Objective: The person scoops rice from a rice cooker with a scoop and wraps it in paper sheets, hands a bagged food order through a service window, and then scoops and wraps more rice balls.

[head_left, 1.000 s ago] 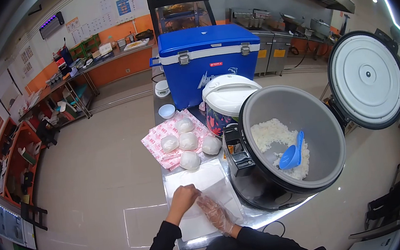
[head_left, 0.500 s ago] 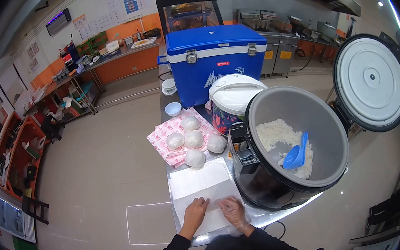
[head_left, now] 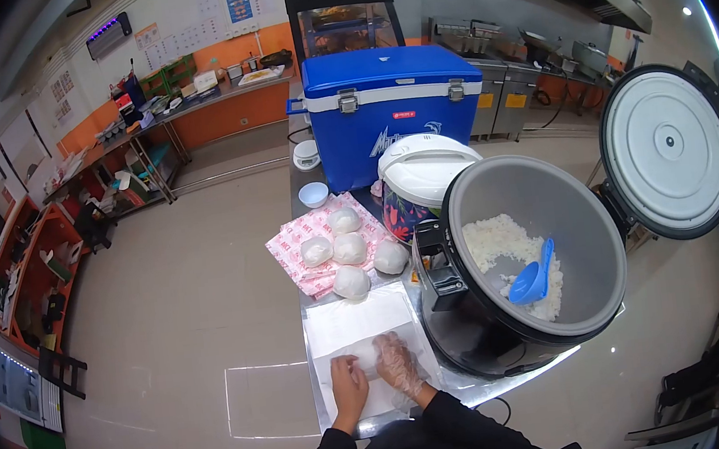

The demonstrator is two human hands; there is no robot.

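Observation:
White paper sheets [head_left: 360,315] lie on the metal table's near end. On them, my left hand [head_left: 349,385] is bare, its fingers bent at the edge of a raised, folded piece of white paper [head_left: 361,353]. My right hand [head_left: 399,364], in a clear plastic glove, curls over the right side of that paper. Whatever may be under or inside the fold is hidden. Just beyond the sheets, several white wrapped bundles [head_left: 349,248] rest on and beside pink-and-white printed paper [head_left: 287,243].
At the right stands an open rice cooker [head_left: 580,201] with rice [head_left: 501,240] and a blue scoop [head_left: 530,282]; its lid [head_left: 667,148] is raised. Behind are a white-lidded container [head_left: 428,167], a blue cooler [head_left: 396,115], a small bowl [head_left: 313,195] and a scale [head_left: 306,155].
The white paper has been folded up between my hands. Both hands have shifted, the gloved one moving up and left onto the fold. The view has also turned slightly left.

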